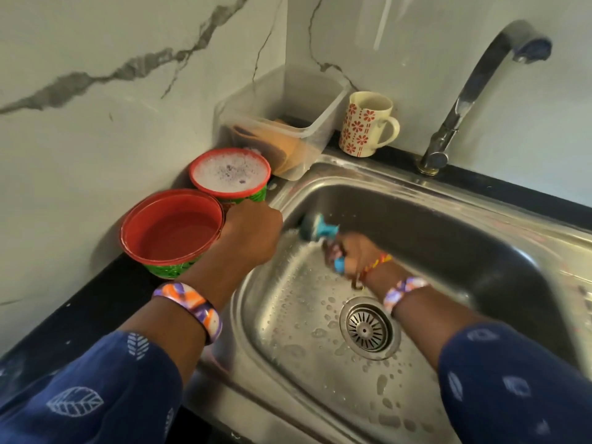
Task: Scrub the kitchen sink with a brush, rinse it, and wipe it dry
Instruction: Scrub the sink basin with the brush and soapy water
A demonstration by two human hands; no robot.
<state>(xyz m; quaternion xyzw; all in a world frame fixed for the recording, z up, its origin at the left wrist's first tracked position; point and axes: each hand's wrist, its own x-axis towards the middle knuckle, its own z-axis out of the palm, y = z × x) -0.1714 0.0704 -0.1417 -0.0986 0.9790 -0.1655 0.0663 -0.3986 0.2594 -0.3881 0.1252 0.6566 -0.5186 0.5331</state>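
The right hand (350, 256), blurred, is down inside the sink (464, 225), its fingers curled round the blue handle of a brush (320, 230). The brush head presses against the sink's left wall near the back corner, where a patch of white foam clings to the steel. The left hand (251, 233) sits on the sink's left rim with its fingers curled under; whether it holds anything cannot be told from this angle. Both wrists wear orange, purple and white bangles, and the right wrist also carries a red and yellow thread. The sleeves are dark blue with pale leaf prints. Water drops bead on the sink floor around the drain (368, 328). Just left of the sink, on the dark counter, stand two red bowls: the nearer bowl (171, 232) holds clear water, the farther bowl (229, 174) is full of suds. Behind the sink's back left corner sits a clear plastic tub (282, 123) with cloths or sponges inside, and beside it a cream mug (366, 123) with red flowers. The tap (480, 91) rises behind the sink's back rim.
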